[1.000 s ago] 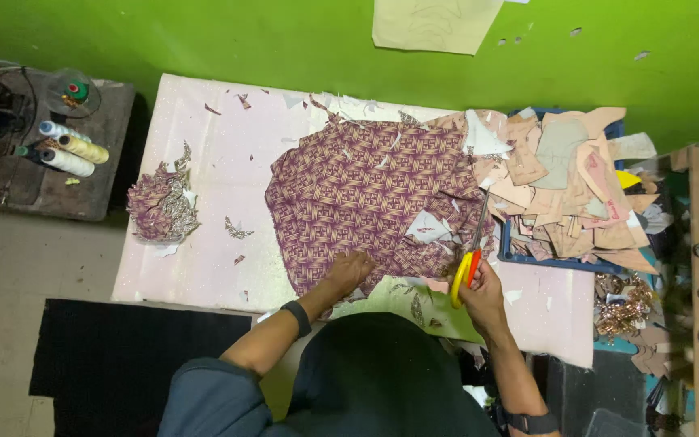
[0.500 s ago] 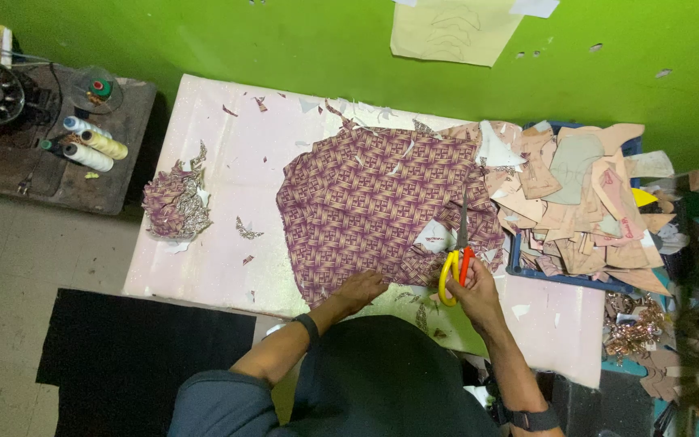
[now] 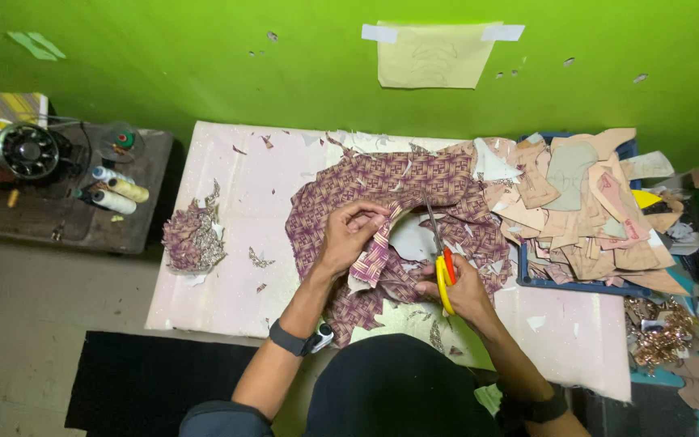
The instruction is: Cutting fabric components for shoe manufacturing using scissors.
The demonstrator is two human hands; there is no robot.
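The right hand (image 3: 464, 293) is closed on the handles of the scissors (image 3: 442, 257), fingers through the yellow and red loops. The blades point away from the person and lie over the patterned fabric (image 3: 390, 194), beside a pale cut-out opening. Whether the blades are parted or closed cannot be told at this size.

The left hand (image 3: 348, 236) sits just left of the blades. Its fingers are pinched on a folded edge of the fabric, lifting that edge off the table (image 3: 228, 243) and holding it taut toward the scissors.

Step in hand, as judged: cutting a shape out of the fabric, with the cut partly made around the opening. The next stroke calls for the left hand to keep the edge tensioned and clear of the blade line, and for the right hand to steer the blades along the outline without snagging the lower layers.

Outward from the grip:
- Right of the scissors: a heap of tan pattern pieces (image 3: 584, 202) on a blue tray (image 3: 568, 285).
- Left of the left hand, well apart: a pile of scraps (image 3: 192, 239) near the table edge.
- Farther left, off the table: thread spools (image 3: 119, 194) and a sewing machine (image 3: 27, 150) on a dark stand.
- Beyond the fabric: a paper sheet (image 3: 434, 55) taped to the green wall.
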